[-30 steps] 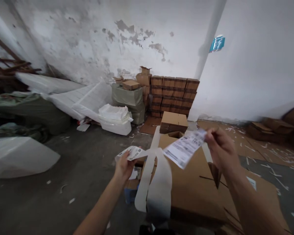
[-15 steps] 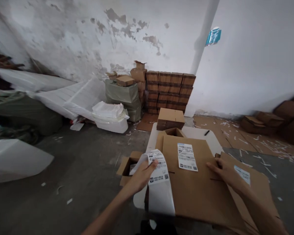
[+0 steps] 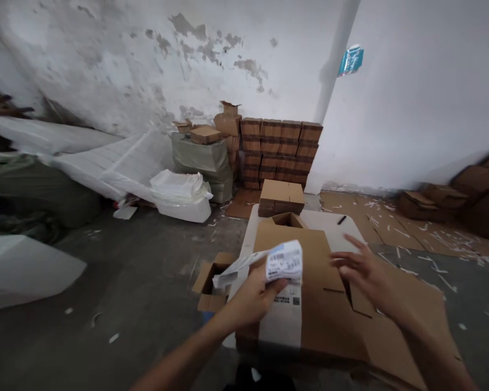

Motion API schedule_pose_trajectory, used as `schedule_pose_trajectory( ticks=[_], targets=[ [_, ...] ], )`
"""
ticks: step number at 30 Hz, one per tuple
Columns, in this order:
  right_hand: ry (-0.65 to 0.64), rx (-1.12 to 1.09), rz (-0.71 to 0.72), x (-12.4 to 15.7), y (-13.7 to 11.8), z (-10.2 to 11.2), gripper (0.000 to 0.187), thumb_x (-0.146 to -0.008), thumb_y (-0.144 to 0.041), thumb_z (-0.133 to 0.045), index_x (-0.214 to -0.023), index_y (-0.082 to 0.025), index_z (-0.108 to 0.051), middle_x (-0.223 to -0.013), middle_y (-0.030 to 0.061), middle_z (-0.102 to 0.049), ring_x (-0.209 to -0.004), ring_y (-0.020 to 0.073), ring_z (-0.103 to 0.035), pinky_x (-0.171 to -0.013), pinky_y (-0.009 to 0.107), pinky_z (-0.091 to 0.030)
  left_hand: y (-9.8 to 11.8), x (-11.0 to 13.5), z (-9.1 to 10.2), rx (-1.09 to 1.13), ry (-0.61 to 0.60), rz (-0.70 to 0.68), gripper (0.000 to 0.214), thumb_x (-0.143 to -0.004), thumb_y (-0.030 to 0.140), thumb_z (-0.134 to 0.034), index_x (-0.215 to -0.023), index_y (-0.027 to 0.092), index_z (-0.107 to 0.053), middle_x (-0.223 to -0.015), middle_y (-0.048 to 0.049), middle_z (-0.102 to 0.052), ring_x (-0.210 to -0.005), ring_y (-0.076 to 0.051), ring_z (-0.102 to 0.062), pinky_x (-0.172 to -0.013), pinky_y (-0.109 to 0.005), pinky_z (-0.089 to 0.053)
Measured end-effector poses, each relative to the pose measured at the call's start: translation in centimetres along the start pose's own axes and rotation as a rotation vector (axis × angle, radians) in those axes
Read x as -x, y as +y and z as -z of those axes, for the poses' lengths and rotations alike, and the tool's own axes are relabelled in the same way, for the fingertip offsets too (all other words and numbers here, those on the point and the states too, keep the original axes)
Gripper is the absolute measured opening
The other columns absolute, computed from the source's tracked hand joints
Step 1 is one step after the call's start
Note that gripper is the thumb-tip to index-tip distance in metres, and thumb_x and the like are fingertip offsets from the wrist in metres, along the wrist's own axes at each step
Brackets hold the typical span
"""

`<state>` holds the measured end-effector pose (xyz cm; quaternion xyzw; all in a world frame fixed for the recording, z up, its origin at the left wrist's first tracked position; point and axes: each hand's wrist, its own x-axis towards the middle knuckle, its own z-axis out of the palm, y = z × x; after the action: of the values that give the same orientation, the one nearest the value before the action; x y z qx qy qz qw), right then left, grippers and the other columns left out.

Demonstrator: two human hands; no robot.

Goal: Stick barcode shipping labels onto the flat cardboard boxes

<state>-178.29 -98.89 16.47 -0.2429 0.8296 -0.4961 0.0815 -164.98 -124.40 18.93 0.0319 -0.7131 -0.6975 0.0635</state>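
Observation:
A strip of printed shipping labels (image 3: 284, 260) is pinched in my left hand (image 3: 255, 296), its top label curled over and its lower end hanging down the front of the cardboard. Beneath it lies a flat brown cardboard carton (image 3: 330, 320), on a white table (image 3: 330, 220). My right hand (image 3: 367, 274) is above the right side of this carton, fingers spread, with nothing in them. Another flat cardboard piece (image 3: 419, 309) extends to the right under my right forearm. No label shows on the bare cardboard between my hands.
Folded cartons (image 3: 281, 195) and a dark pen-like object (image 3: 342, 220) are on the table's far part. An open box (image 3: 212, 279) stands left of it. Bundled cardboard (image 3: 279, 152) is stacked by the wall, near white wrapped packs (image 3: 181, 195). Paper scraps litter the floor.
My left hand has moved right and up with the label strip, which now curls over. My right hand has lifted off the cardboard and opened. The labels seen on the cardboard earlier no longer show.

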Motion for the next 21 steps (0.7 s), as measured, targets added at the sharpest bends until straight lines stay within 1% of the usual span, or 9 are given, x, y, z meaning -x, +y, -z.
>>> schedule_pose_trajectory(
  ticks=[2,5,7,10,12,14,17,19,21],
  targets=[
    [-0.189,-0.018,0.173,-0.7,-5.7,-4.1,0.055,-0.081,-0.047,-0.065,-0.130,-0.027,-0.050,-0.123,0.0077,-0.064,-0.108,0.0225,-0.063,-0.092,0.041,-0.052,0.5,0.4,-0.2,-0.072,-0.101,-0.022,0.022,-0.081,0.018,-0.064,-0.099,0.023,-0.077,-0.118,-0.0081,-0.071,-0.130,-0.031,-0.050,-0.116,-0.043,-0.027],
    [-0.151,0.091,0.308,-1.0,-9.0,-7.1,0.018,-0.088,-0.027,-0.056,-0.104,-0.025,-0.063,-0.106,0.0027,-0.069,-0.099,0.0198,-0.065,-0.087,0.036,-0.052,0.2,1.1,0.4,0.079,-0.108,0.054,0.023,-0.078,0.020,-0.068,-0.098,0.024,-0.076,-0.115,-0.0068,-0.072,-0.132,-0.031,-0.047,-0.116,-0.042,-0.027],
    [-0.113,0.143,0.390,-0.9,-8.7,-8.3,0.018,-0.089,-0.021,-0.052,-0.102,-0.024,-0.063,-0.099,0.0032,-0.070,-0.093,0.0199,-0.066,-0.081,0.035,-0.052,-0.5,1.2,0.9,0.364,0.004,0.209,0.022,-0.079,0.027,-0.068,-0.100,0.020,-0.074,-0.111,-0.0084,-0.073,-0.125,-0.031,-0.054,-0.110,-0.041,-0.038],
    [-0.172,0.213,0.599,-0.5,-8.3,-9.5,0.014,-0.090,-0.018,-0.051,-0.095,-0.022,-0.062,-0.092,0.0048,-0.068,-0.087,0.0211,-0.062,-0.076,0.035,-0.049,-1.8,0.4,1.8,0.746,0.291,0.462,0.025,-0.086,0.031,-0.060,-0.097,0.011,-0.071,-0.098,-0.0134,-0.075,-0.102,-0.029,-0.068,-0.092,-0.038,-0.052],
    [-0.218,0.208,0.661,-0.4,-8.8,-9.2,0.016,-0.092,-0.019,-0.048,-0.083,-0.022,-0.061,-0.087,0.0046,-0.064,-0.083,0.0201,-0.058,-0.074,0.034,-0.046,-2.8,-0.5,2.9,0.838,0.424,0.505,0.025,-0.090,0.025,-0.054,-0.098,0.007,-0.069,-0.090,-0.0149,-0.075,-0.089,-0.027,-0.072,-0.083,-0.035,-0.055],
    [-0.200,0.108,0.597,-1.1,-9.5,-7.7,0.017,-0.094,-0.023,-0.046,-0.082,-0.022,-0.058,-0.086,0.0036,-0.061,-0.083,0.0181,-0.056,-0.073,0.031,-0.044,-3.9,-1.2,4.7,0.846,0.538,0.476,0.028,-0.095,0.018,-0.042,-0.100,0.006,-0.067,-0.082,-0.0128,-0.075,-0.078,-0.022,-0.073,-0.075,-0.030,-0.057],
    [0.022,-0.018,0.380,-4.2,-8.6,-5.8,0.016,-0.095,-0.035,-0.044,-0.089,-0.023,-0.051,-0.085,0.0024,-0.058,-0.078,0.0168,-0.056,-0.069,0.028,-0.045,-5.5,-1.4,7.2,0.780,0.696,0.426,0.034,-0.098,0.011,-0.030,-0.099,0.010,-0.064,-0.074,-0.0058,-0.074,-0.069,-0.013,-0.071,-0.068,-0.021,-0.056],
    [0.111,0.129,0.182,-6.8,-6.6,-5.9,0.020,-0.091,-0.041,-0.046,-0.090,-0.022,-0.050,-0.083,0.0029,-0.058,-0.078,0.0187,-0.056,-0.070,0.030,-0.046,-6.3,-1.1,7.8,0.731,0.708,0.417,0.031,-0.097,0.013,-0.033,-0.098,0.012,-0.064,-0.072,-0.0042,-0.074,-0.064,-0.013,-0.069,-0.064,-0.021,-0.055],
    [0.065,0.316,0.024,-8.6,-4.0,-7.0,0.023,-0.082,-0.040,-0.054,-0.093,-0.020,-0.053,-0.087,0.0059,-0.061,-0.086,0.0237,-0.059,-0.078,0.036,-0.047,-6.9,-0.7,7.4,0.683,0.657,0.443,0.024,-0.095,0.018,-0.044,-0.094,0.010,-0.067,-0.069,-0.0059,-0.073,-0.057,-0.016,-0.067,-0.057,-0.025,-0.054]
  ],
)
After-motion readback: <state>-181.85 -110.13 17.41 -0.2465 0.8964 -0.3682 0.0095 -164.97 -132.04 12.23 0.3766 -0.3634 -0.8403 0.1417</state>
